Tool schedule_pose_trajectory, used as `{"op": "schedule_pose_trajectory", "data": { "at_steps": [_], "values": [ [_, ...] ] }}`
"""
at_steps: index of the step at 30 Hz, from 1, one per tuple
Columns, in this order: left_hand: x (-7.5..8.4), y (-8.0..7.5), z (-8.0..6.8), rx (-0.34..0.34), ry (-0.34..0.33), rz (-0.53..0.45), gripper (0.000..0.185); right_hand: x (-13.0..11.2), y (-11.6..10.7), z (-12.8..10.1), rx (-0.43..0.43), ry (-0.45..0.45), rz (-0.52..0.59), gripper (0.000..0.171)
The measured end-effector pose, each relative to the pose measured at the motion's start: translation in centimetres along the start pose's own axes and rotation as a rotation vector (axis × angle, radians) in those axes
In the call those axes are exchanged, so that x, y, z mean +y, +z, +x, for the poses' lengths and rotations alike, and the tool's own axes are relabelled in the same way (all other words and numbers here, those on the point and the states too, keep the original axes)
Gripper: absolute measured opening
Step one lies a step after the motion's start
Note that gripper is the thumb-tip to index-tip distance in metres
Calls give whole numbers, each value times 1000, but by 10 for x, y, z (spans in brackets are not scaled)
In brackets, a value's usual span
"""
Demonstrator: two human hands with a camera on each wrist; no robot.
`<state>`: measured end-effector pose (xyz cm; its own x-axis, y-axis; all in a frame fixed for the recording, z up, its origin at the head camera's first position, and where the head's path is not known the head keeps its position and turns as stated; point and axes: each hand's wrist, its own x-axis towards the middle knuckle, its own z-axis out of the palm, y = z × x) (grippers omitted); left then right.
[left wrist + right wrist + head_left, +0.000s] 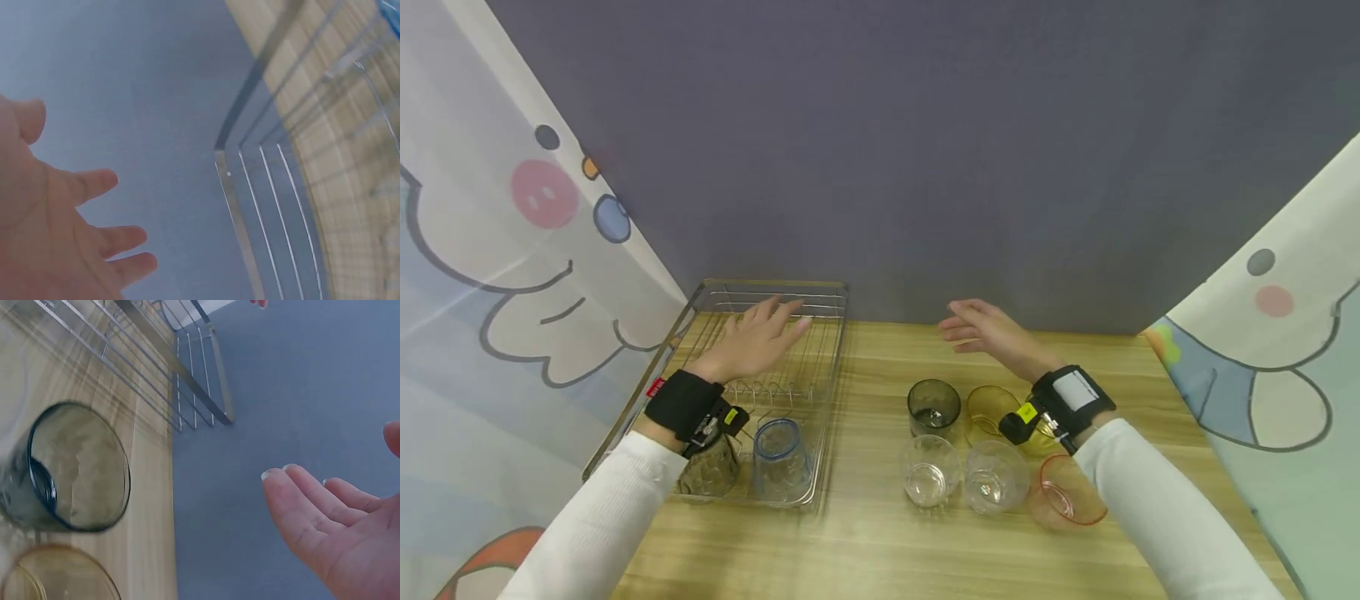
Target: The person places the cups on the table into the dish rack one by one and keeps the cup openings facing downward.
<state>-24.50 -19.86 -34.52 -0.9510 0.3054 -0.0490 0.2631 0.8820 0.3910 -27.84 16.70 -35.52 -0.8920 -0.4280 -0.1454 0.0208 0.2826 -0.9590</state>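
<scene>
Above the wire dish rack (835, 375) my left hand (752, 340) hovers with its fingers spread, holding nothing. Two glasses stand upside down in the rack's near end: a dark grey one (709, 471), partly hidden by the wrist strap, and a blue-rimmed one (781, 462). My right hand (992, 333) is in the air, fingers extended and empty, behind a group of glasses. Nearest to it are a smoky grey glass (78, 469) and an amber glass (990, 412). Two clear glasses (929, 472) and a red-rimmed glass (1070, 493) stand in front. A yellow glass (1039, 440) is mostly behind the right wrist camera.
The wooden table (865, 550) bears the rack on the left and the upright glasses on the right. A grey panel (925, 167) rises along the table's back edge. Cartoon-printed curtains (475, 250) hang on both sides.
</scene>
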Motion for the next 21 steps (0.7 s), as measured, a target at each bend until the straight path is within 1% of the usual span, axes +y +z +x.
{"op": "schedule_pose_trajectory", "data": {
  "at_steps": [3, 8, 12, 14, 16, 18, 21],
  "values": [
    [3, 2, 10, -6, -4, -61, 69, -2, -10, -2, -1, -4, -23, 65],
    [6, 3, 20, -12, -5, -197, 68, -4, -22, -4, 10, -19, -45, 69],
    [6, 2, 28, -44, 10, -386, 71, -2, -30, -7, 17, -19, -62, 71],
    [7, 1, 31, -67, 14, -483, 73, 0, -36, -10, 18, -11, -81, 72],
    [7, 1, 35, -88, 11, -556, 74, 2, -41, -15, 14, -3, -117, 73],
    [7, 2, 38, -96, 5, -578, 73, 4, -47, -20, 4, 7, -157, 73],
    [9, 2, 41, -98, -2, -586, 72, 9, -55, -27, -17, 18, -219, 72]
  ]
}}
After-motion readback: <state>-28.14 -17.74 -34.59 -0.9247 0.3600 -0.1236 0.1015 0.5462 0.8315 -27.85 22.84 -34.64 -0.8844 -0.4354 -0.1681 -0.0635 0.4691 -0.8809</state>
